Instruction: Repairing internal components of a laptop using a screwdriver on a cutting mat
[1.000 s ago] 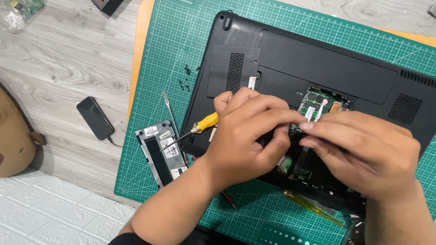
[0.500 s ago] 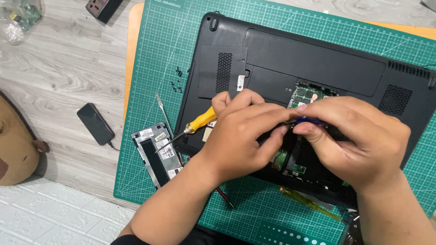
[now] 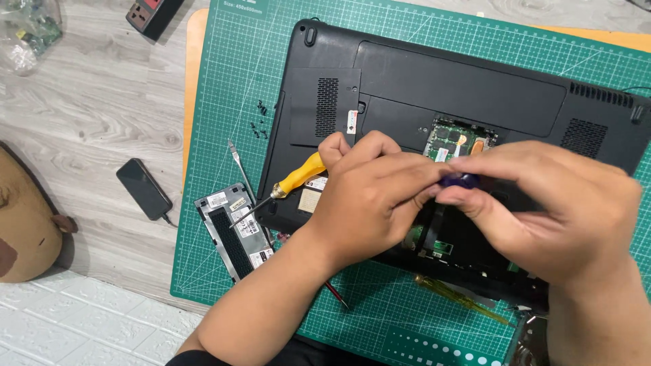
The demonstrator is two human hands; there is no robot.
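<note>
A black laptop (image 3: 434, 88) lies upside down on a green cutting mat (image 3: 244, 74), with an open bay showing a green circuit board (image 3: 451, 139). My left hand (image 3: 369, 196) is closed around a yellow-handled screwdriver (image 3: 298, 178), whose shaft points left toward a removed cover panel (image 3: 237, 227). My right hand (image 3: 542, 203) pinches a small dark blue object (image 3: 458, 180) between thumb and fingers, touching my left fingertips above the open bay. What it is cannot be made out.
Small black screws (image 3: 259, 118) lie on the mat left of the laptop. A thin metal tool (image 3: 239, 163) rests beside them. A yellow-green screwdriver (image 3: 461, 298) lies below the laptop. On the wooden floor are a black phone (image 3: 142, 188), a power strip (image 3: 152, 13) and a brown bag (image 3: 24, 224).
The view has shifted so the laptop sits lower in frame. My two hands have come closer together over the open bay, and my right fingers now pinch the small blue object.
</note>
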